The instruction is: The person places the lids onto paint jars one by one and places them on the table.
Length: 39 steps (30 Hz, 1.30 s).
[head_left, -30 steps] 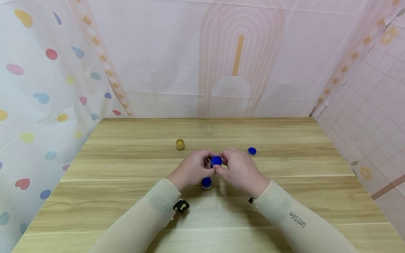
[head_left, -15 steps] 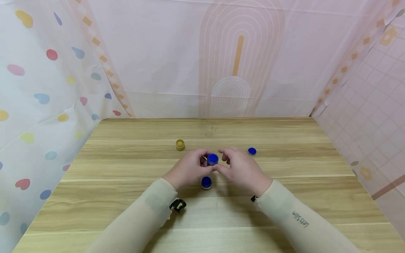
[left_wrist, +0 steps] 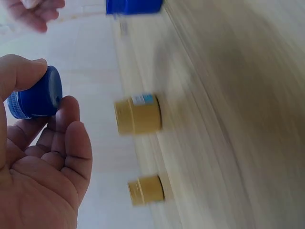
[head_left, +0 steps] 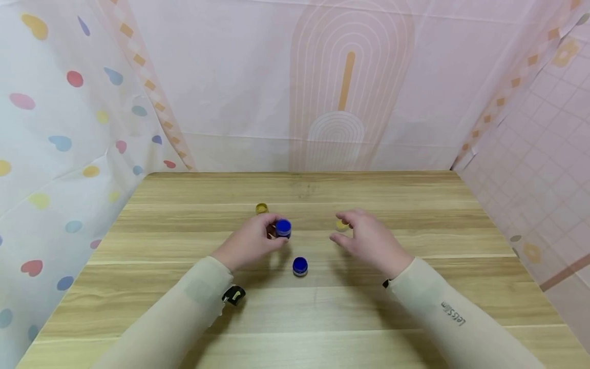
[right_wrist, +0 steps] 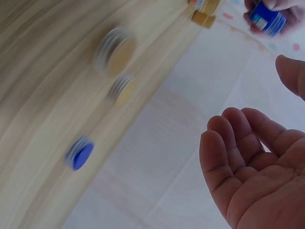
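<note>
My left hand [head_left: 251,241] holds a small blue paint jar [head_left: 283,229] between thumb and fingers, above the table. In the left wrist view, this jar [left_wrist: 40,95] has a clear ribbed rim at one end. My right hand [head_left: 375,243] is raised off the table, fingers loosely bent, holding nothing. Just beyond its fingertips a yellow lid [head_left: 341,225] shows partly. Between the hands, nearer the person, stands a second blue jar [head_left: 300,266]. A gold jar [head_left: 261,208] sits behind the left hand; the left wrist view shows another gold jar [left_wrist: 146,191].
In the right wrist view, a larger yellowish lid [right_wrist: 116,55], a smaller yellow lid [right_wrist: 123,90] and a blue lid [right_wrist: 80,152] lie on the wooden table [head_left: 295,318]. Patterned cloth [head_left: 230,92] hangs around the table's back and sides.
Both hands were together at the blue jar. The right hand has let go and moved right, over where the blue lid showed. The left hand has carried the jar left, towards the gold jar.
</note>
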Available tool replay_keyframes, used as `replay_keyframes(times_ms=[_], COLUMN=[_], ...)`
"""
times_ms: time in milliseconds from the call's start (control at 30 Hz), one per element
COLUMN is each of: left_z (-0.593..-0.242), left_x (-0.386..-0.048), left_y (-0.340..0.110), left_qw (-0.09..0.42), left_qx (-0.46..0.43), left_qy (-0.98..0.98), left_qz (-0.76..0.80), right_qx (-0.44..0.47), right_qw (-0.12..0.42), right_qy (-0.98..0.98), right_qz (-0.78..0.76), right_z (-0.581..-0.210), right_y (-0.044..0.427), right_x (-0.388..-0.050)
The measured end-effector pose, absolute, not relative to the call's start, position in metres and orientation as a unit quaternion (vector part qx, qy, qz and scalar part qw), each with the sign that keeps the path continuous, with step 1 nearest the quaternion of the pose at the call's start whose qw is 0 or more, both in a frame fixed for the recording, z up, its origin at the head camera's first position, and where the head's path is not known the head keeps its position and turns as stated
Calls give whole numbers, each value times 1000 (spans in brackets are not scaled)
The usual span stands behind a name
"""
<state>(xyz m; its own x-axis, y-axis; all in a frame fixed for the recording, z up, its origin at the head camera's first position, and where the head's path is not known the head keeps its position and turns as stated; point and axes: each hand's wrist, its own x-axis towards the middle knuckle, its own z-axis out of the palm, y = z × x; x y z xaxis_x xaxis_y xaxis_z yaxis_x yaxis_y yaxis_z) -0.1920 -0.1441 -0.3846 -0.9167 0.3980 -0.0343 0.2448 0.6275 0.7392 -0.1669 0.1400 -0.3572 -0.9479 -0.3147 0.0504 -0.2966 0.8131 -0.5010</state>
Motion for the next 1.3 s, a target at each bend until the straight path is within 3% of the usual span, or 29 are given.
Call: replay_keyframes(times_ms=[567,1300], left_z=[-386,-398], left_x=[-201,-220], left_y=[-205,-246], left_qw=[97,117], left_qx=[133,101], left_qy=[928,952], left_qz=[333,263], right_qx=[-135,-93], right_qw=[-8,30], right_qy=[963,975], right_qz=[-234,-201], right_z=[-366,-372], right_y=[185,224], right_x=[-182,-193])
